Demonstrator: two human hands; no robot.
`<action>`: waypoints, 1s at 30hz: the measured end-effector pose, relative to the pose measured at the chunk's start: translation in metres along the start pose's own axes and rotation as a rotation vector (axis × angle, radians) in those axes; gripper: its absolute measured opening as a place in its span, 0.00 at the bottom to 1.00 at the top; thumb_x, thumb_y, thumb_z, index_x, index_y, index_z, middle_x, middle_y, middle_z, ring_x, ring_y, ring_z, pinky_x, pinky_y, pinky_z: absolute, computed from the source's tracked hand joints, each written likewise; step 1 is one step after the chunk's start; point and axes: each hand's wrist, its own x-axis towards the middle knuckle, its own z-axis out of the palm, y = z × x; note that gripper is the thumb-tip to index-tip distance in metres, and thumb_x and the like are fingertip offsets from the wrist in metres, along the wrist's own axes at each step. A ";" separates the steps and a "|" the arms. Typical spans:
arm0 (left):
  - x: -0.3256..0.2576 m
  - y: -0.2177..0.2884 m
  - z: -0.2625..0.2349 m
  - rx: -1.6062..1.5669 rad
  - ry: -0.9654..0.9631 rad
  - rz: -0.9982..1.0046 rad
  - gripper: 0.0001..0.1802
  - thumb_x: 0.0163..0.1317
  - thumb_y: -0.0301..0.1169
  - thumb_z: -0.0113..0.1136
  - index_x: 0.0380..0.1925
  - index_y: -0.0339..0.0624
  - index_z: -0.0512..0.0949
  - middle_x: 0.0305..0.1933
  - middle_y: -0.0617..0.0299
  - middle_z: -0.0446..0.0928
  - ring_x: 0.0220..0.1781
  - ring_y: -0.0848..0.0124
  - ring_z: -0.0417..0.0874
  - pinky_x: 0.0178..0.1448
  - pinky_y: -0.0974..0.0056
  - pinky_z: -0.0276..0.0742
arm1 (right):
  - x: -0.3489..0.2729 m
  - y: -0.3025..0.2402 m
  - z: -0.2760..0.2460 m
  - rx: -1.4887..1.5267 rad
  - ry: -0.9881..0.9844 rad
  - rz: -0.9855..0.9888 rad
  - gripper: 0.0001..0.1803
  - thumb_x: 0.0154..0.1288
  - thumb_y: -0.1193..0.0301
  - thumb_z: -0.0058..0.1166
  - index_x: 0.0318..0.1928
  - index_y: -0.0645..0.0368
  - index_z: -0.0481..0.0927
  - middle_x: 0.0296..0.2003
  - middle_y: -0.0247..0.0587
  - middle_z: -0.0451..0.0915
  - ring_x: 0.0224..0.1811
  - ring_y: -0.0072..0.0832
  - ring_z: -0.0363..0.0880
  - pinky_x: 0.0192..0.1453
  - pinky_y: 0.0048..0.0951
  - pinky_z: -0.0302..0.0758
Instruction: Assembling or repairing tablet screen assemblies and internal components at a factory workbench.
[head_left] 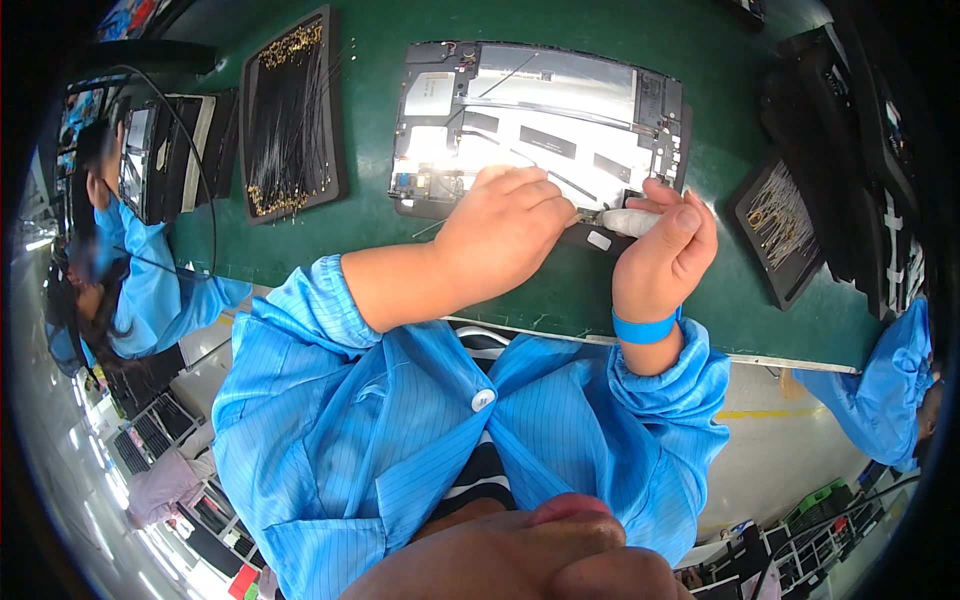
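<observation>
An opened tablet-like device (560, 75), with silvery panels and circuit boards bared, lies on the green table before me. A thin black cable (508, 78) slants across its upper part. My left hand (505, 228) is closed over the lower edge, fingertips pinched together at the frame; whatever they hold is too small to make out. Past its wrist pokes a thin light rod or cable end (427, 228). At the device's lower right corner, my right hand (668, 240) has its fingers apart, and a finger in a white wrap (628, 221) touches the edge beside my left fingertips.
On the left stands a black tray (337, 120) of thin dark cables with gold-coloured ends. A second tray (745, 212) on the right holds pale cables. Dark device parts are stacked at right (825, 150) and left (160, 150). Blue-sleeved people sit at both sides.
</observation>
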 end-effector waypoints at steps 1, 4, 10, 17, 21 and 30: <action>0.000 0.000 0.000 0.004 -0.007 0.003 0.08 0.43 0.25 0.55 0.27 0.40 0.73 0.29 0.60 0.73 0.37 0.65 0.72 0.41 0.63 0.62 | 0.000 -0.003 0.002 0.110 0.016 0.036 0.13 0.63 0.67 0.35 0.40 0.65 0.64 0.31 0.44 0.73 0.29 0.25 0.72 0.34 0.25 0.69; 0.001 -0.001 0.003 0.014 0.060 0.039 0.06 0.41 0.26 0.52 0.23 0.42 0.73 0.26 0.64 0.72 0.34 0.67 0.71 0.37 0.63 0.63 | 0.006 -0.016 0.002 -0.007 -0.072 -0.084 0.09 0.59 0.71 0.41 0.33 0.64 0.72 0.26 0.41 0.74 0.27 0.29 0.72 0.32 0.26 0.69; 0.002 -0.006 -0.008 0.090 -0.043 0.101 0.06 0.40 0.28 0.50 0.22 0.43 0.73 0.26 0.63 0.72 0.34 0.66 0.72 0.38 0.64 0.64 | 0.013 -0.030 0.012 -0.301 -0.295 -0.359 0.06 0.53 0.71 0.47 0.30 0.61 0.73 0.27 0.47 0.73 0.27 0.42 0.71 0.32 0.35 0.70; -0.009 -0.062 -0.056 0.551 0.437 -0.296 0.12 0.47 0.30 0.52 0.34 0.42 0.73 0.32 0.55 0.73 0.37 0.57 0.72 0.42 0.59 0.66 | 0.051 -0.028 -0.027 -0.030 0.054 0.423 0.21 0.58 0.63 0.45 0.49 0.62 0.66 0.25 0.32 0.71 0.23 0.14 0.66 0.27 0.16 0.67; -0.046 -0.059 -0.044 -0.690 0.219 -0.927 0.17 0.55 0.33 0.48 0.41 0.34 0.69 0.37 0.55 0.73 0.38 0.67 0.72 0.44 0.65 0.66 | 0.046 -0.019 -0.044 -0.159 -0.381 0.822 0.31 0.56 0.55 0.46 0.52 0.68 0.61 0.22 0.33 0.68 0.15 0.16 0.63 0.16 0.17 0.62; -0.020 -0.079 -0.073 -1.298 0.561 -0.892 0.16 0.57 0.37 0.46 0.40 0.37 0.69 0.33 0.63 0.73 0.34 0.76 0.72 0.40 0.72 0.66 | 0.037 -0.058 -0.041 0.413 -0.576 1.048 0.20 0.56 0.56 0.44 0.32 0.63 0.70 0.16 0.38 0.71 0.09 0.22 0.64 0.10 0.20 0.61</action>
